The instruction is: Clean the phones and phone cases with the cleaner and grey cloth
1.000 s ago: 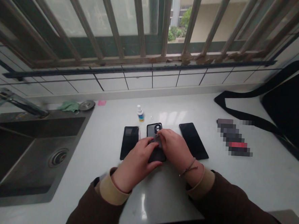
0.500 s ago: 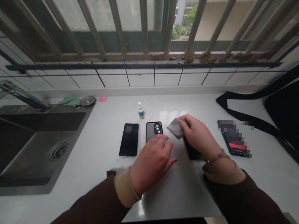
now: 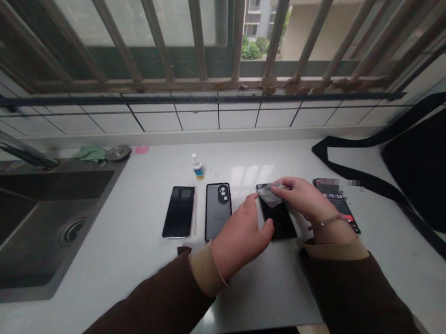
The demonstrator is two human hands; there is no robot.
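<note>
My right hand (image 3: 300,197) pinches a grey cloth (image 3: 272,197) that lies over the upper part of a dark phone (image 3: 280,223) on the counter. My left hand (image 3: 243,234) is at that phone's left side, thumb and fingers apart, the thumb over its screen; whether it touches the phone I cannot tell. Just left of this hand a black-rimmed phone case (image 3: 215,217) with a camera cutout lies flat, its lower right covered by the hand. Farther left rests another phone (image 3: 179,212), dark screen up, with a clear edge along its right side.
A small white spray bottle (image 3: 198,166) stands behind the phones. To the right lie a phone showing a timer (image 3: 336,201) and a black bag with a strap (image 3: 358,171). At the left are a sink (image 3: 53,227), a faucet (image 3: 20,147), a green cloth (image 3: 90,153) and a pink piece (image 3: 141,150).
My right hand has brought the grey cloth down onto the dark phone. My left hand has moved right, from the case to that phone's edge. The view has shifted slightly right.
</note>
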